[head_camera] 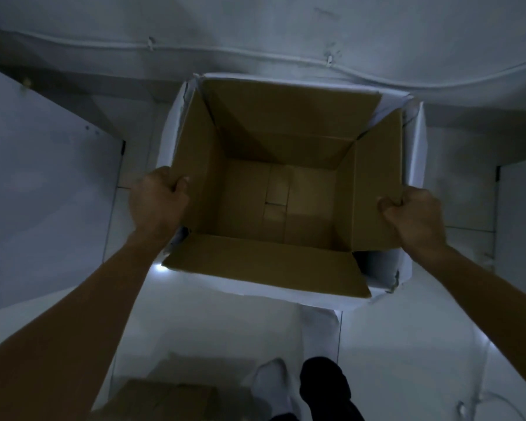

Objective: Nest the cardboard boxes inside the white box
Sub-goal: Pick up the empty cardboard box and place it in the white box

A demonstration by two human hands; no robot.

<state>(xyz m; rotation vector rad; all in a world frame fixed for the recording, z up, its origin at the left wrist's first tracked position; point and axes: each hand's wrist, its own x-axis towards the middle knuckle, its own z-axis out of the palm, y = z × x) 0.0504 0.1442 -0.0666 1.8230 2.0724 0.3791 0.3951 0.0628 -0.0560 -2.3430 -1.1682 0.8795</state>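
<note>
An open brown cardboard box [286, 189] sits inside the white box [418, 153], whose white walls show around it on all sides. The brown box's flaps stand up and out, and its taped bottom is visible and empty. My left hand [158, 199] grips the left flap. My right hand [413, 217] grips the right flap. Both arms reach forward from the bottom corners of the view.
Another brown cardboard box [161, 396] lies on the pale floor near my feet [316, 384]. White panels stand at the left [43, 177] and right [523, 208]. A cable [286, 57] runs along the wall behind the boxes. The scene is dim.
</note>
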